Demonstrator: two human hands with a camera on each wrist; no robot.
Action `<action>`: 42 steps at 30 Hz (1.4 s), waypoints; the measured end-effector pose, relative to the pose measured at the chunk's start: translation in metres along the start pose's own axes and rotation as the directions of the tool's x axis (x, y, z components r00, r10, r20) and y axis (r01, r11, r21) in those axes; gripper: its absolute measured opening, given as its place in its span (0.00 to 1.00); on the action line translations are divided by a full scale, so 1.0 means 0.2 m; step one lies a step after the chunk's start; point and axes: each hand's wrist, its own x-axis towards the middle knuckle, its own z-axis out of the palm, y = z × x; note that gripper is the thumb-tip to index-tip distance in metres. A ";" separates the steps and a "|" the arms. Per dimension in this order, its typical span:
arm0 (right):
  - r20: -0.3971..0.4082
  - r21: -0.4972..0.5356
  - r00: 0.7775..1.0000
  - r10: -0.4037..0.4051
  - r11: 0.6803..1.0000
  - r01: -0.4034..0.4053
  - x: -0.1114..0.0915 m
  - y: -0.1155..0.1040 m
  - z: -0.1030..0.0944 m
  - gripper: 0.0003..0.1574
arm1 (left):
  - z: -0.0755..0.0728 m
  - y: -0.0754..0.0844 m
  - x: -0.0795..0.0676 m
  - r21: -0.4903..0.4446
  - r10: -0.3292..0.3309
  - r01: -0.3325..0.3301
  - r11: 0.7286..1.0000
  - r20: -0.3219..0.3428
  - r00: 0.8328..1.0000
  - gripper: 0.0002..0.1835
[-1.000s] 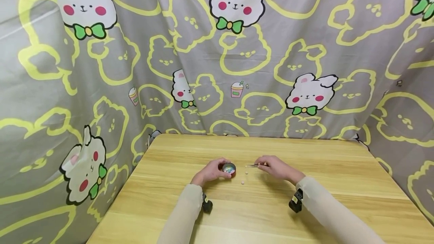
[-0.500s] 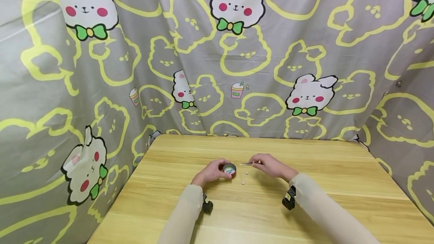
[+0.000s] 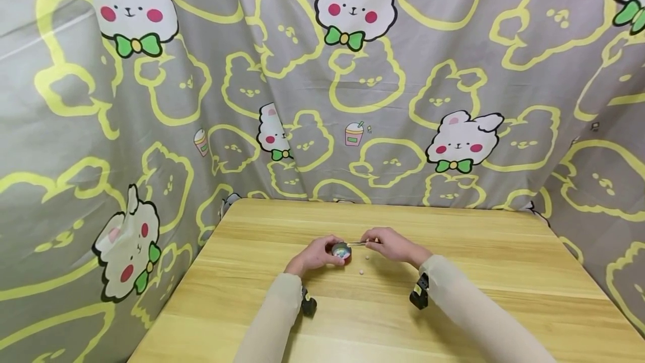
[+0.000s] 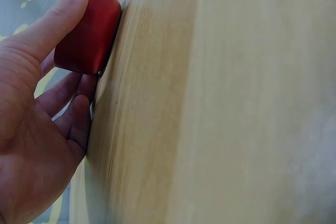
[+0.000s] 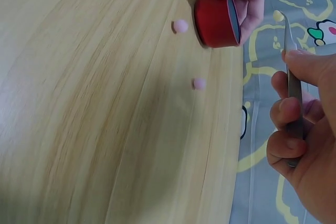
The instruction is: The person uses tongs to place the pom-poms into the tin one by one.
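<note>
My left hand (image 3: 316,253) grips a small round red tin (image 5: 214,22) standing on the wooden table, thumb on the near side in the left wrist view. Bits of several colours show inside its dark rim in the head view. In my right hand (image 3: 392,244) are bent-tip metal tweezers (image 5: 292,72), held between thumb and curled fingers. Their tip pinches a pale yellow bead (image 5: 277,16), which in the head view is right at the tin's rim. Two pale pink beads, one closer to the tin (image 5: 180,26) and another (image 5: 199,83), lie on the tabletop.
The wooden table (image 3: 353,324) reaches back to a grey curtain (image 3: 373,88) printed with white and yellow cartoon animals. Another stretch of curtain hangs along the left. A small black camera is strapped to each wrist.
My right hand has moved left with the tweezers and the bead, bringing the tip from right of the loose beads to the tin's rim. The left hand and tin have stayed put.
</note>
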 end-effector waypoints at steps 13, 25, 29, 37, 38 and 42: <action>0.010 0.008 1.000 -0.021 1.000 0.021 0.04 -0.01 0.03 0.09 | 0.00 0.00 -0.01 -0.008 0.000 0.000 1.000 0.001 1.000 0.25; 0.026 0.011 0.999 0.021 1.000 -0.021 0.06 0.00 0.05 0.09 | 0.00 0.01 0.00 -0.003 -0.015 0.015 1.000 0.003 1.000 0.25; 0.042 0.017 0.998 0.041 0.999 -0.042 0.07 0.00 0.05 0.09 | 0.00 0.00 0.00 0.003 -0.018 0.018 1.000 0.001 1.000 0.25; 0.023 0.037 1.000 -0.008 0.999 0.007 0.06 0.01 0.04 0.09 | 0.01 0.00 0.00 0.003 -0.006 0.006 1.000 -0.001 1.000 0.26; 0.018 0.037 1.000 -0.019 0.999 0.018 0.06 0.01 0.04 0.10 | 0.01 0.00 0.00 0.001 -0.002 0.002 1.000 -0.002 1.000 0.26; 0.004 0.040 0.997 -0.078 0.996 0.078 0.06 0.02 0.04 0.11 | 0.01 -0.01 0.00 0.002 0.009 -0.009 1.000 -0.003 1.000 0.26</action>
